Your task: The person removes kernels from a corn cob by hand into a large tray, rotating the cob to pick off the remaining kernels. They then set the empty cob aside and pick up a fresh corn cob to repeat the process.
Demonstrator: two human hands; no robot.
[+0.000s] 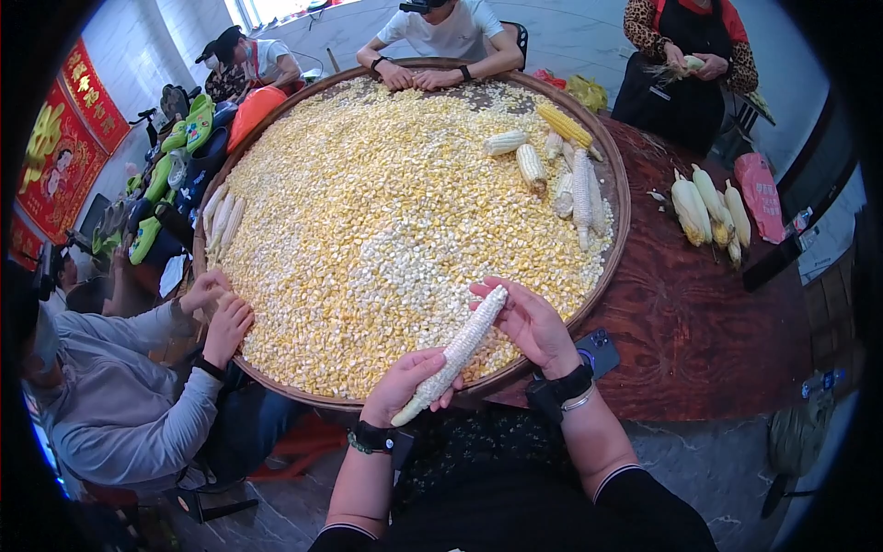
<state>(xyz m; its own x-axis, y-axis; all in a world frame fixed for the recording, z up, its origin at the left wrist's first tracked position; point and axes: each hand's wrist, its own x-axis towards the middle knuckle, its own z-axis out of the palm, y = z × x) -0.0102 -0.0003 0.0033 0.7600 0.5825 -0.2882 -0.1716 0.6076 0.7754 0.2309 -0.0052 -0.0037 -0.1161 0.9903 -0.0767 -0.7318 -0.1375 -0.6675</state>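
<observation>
A long pale corn cob (452, 359), with rows of sockets where kernels sat, slants above the near rim of a big round tray. My left hand (407, 383) wraps its lower end, thumb on top. At the upper tip, my right hand (534, 324) holds the cob between thumb and fingers. Loose yellow and white corn kernels (331, 255) spread thickly over the tray beneath both hands. On the tray's right side lie a yellow ear of corn (564, 125), whitish ears (530, 168) and bare cobs (581, 190). Some kernels are hidden behind my hands and the cob.
The tray's wooden rim (624, 207) rests on a dark red table (697, 331). A phone (599, 353) lies by my right wrist. Husked ears (692, 207) and a pink bag (759, 196) sit farther right. Co-workers' hands (231, 324) reach the tray's left and far edges.
</observation>
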